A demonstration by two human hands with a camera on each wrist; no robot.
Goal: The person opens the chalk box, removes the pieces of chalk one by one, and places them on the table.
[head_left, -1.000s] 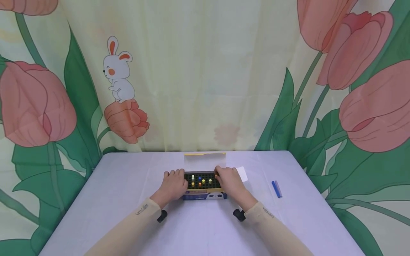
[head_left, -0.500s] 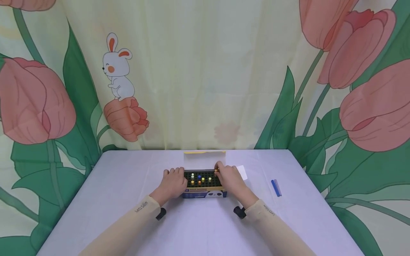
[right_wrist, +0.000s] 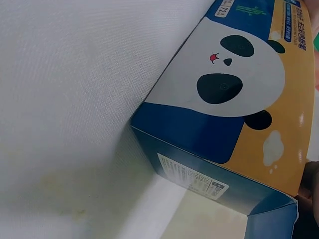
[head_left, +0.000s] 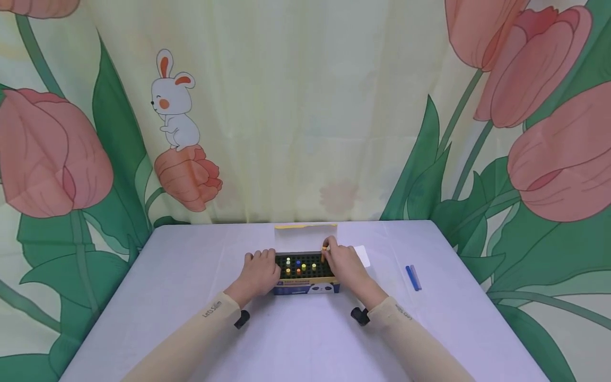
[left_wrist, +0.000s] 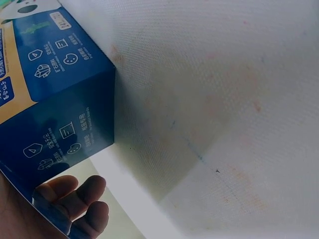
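A blue and yellow box (head_left: 305, 288) with a panda on its front stands lid-up on the table. Inside is a black holed tray (head_left: 302, 253), where several coloured stick ends show, white, yellow, blue and orange. My left hand (head_left: 258, 273) holds the box's left end; its curled fingers (left_wrist: 92, 191) show by the side flap in the left wrist view. At the tray's back right corner, my right hand (head_left: 348, 264) pinches an upright orange crayon-like stick (head_left: 323, 254) between thumb and fingertips. Its lower end overlaps the tray. The right wrist view shows mostly the panda front (right_wrist: 239, 94).
The raised lid (head_left: 305, 234) leans up behind the box, and a white side flap (head_left: 363, 257) sticks out beyond my right hand. To the right lie a blue stick (head_left: 411, 279) and a lilac stick (head_left: 416, 277) on the white tablecloth (head_left: 305, 339).
My right hand has risen a little at the tray's back right corner, and more of the orange stick shows above the tray. The left hand stays on the box's left end.
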